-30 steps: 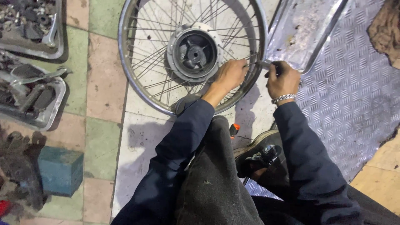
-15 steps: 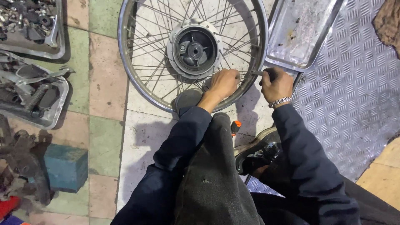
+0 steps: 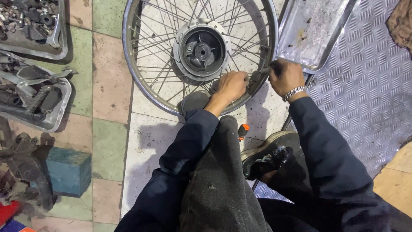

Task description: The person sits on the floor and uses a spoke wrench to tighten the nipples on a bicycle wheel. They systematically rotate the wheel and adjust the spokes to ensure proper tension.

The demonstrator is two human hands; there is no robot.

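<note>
Metal trays of greasy parts (image 3: 34, 99) sat at the left on the tiled floor (image 3: 109, 86). The chromed spoked wheel (image 3: 199, 49) lay flat there, its rim nearest the person. The left hand (image 3: 231, 86) was closed around spokes, seemingly steadying them, while the right hand (image 3: 285, 77) gripped a slim metal tool (image 3: 265, 69) at the rim, beside a dented steel tray (image 3: 313, 30).

Both hands, left hand (image 3: 231, 85) and right hand (image 3: 285, 76), grip spokes at the near rim of the spoked wheel (image 3: 141, 81).

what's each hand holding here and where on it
The left hand grips the wheel's spokes just inside the rim. The right hand holds a small tool by its handle; the tool's kind cannot be told.
</note>
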